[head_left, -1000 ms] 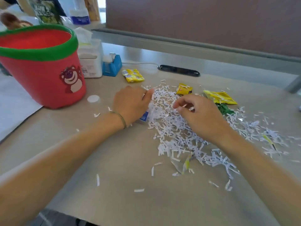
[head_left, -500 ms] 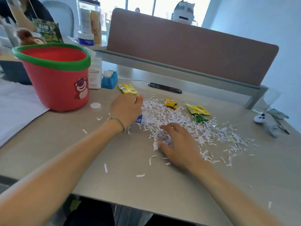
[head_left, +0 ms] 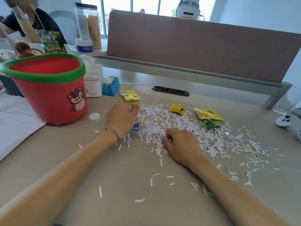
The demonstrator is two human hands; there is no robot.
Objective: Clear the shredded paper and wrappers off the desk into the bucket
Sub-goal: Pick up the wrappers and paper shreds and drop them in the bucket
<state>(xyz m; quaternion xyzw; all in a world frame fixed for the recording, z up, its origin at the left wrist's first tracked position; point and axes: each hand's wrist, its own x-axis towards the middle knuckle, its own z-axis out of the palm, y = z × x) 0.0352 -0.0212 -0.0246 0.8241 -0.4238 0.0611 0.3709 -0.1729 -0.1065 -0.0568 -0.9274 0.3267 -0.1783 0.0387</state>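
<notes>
White shredded paper [head_left: 162,121] lies in a wide heap across the middle of the desk [head_left: 130,180], with stray strips near me. My left hand [head_left: 122,118] is cupped against the heap's left edge, and a small blue wrapper [head_left: 135,128] peeks out beneath it. At the heap's near edge my right hand [head_left: 180,144] curls its fingers into the shreds. Three yellow wrappers [head_left: 130,95] [head_left: 176,108] [head_left: 207,114] and a green wrapper [head_left: 210,124] lie along the far side. The red bucket [head_left: 48,98] with a green rim stands at the left.
Behind the bucket are a tissue box [head_left: 92,82] and a blue tape dispenser [head_left: 110,86]; a white cap [head_left: 94,116] lies beside it. Paper sheets [head_left: 14,121] cover the left edge. A brown divider [head_left: 195,51] closes the back. A white controller [head_left: 288,123] lies far right.
My right hand has drawn back from the far part of the heap to its near edge and curled into the shreds. The left hand stays in place. The view has lifted.
</notes>
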